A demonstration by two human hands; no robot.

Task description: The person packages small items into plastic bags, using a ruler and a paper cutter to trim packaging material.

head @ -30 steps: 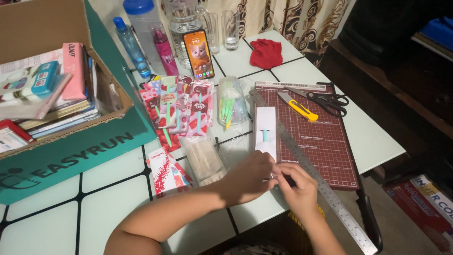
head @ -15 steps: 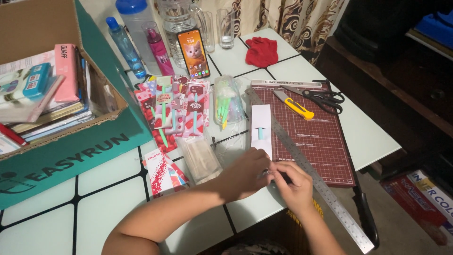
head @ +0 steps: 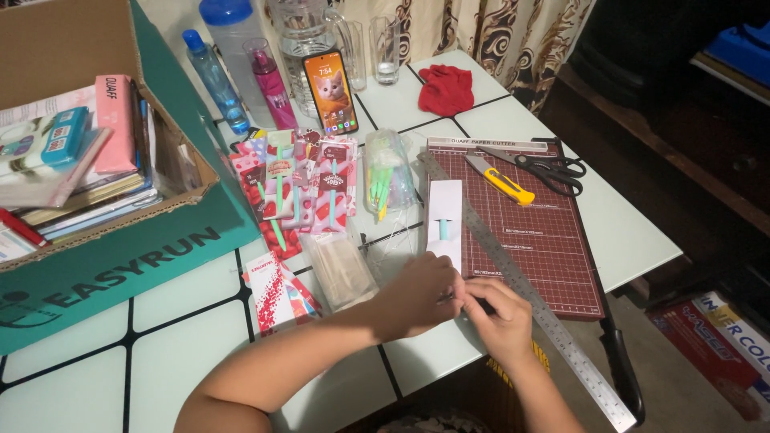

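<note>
- Working at the near end of a white card strip (head: 445, 215) that lies along the left edge of the maroon paper cutter (head: 529, 224); strip carries a small teal stick at mid-length.
- left hand (head: 421, 293) lies curled, palm down, over the strip's near end; whether the fingers pinch it I cannot tell.
- right hand (head: 499, 317) meets the left, fingertips closed on something small and dark at the card's corner; what it is I cannot tell.
- Steel ruler (head: 521, 281) runs diagonally across the cutter, just beside both hands, touched by neither as far as I can see.
- Yellow utility knife (head: 501, 180) and black scissors (head: 553, 168) sit at the cutter's far end, well apart from the hands.
- Looks done: a batch of red-pink packaged cards (head: 301, 188) fanned out left of the strip, plus one more (head: 277, 293) nearer.
- Looks pending: clear sleeves (head: 341, 269) and a bag of green sticks (head: 385, 176) not yet used up; my guess is mid-batch.
- Open cardboard box (head: 104, 184) sits far left.
</note>
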